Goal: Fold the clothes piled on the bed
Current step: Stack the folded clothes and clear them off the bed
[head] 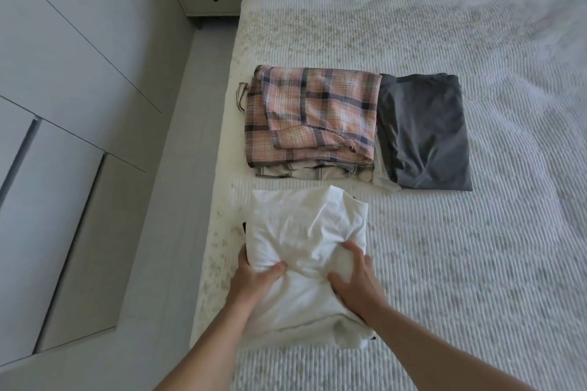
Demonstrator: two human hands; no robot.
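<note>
White cloth [305,232], already folded, sat gripped at its near end by your left hand [254,276] and right hand [355,282], likely awaiting stacking beside the plaid pile [311,120].

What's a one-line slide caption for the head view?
Both hands, left hand and right hand, grip a folded white garment on the bed, near folded plaid and grey clothes.

a folded white garment [305,232] lies bunched under both hands; beyond the fingertips a folded pink plaid piece [314,117] touches a folded dark grey one [425,133].
</note>
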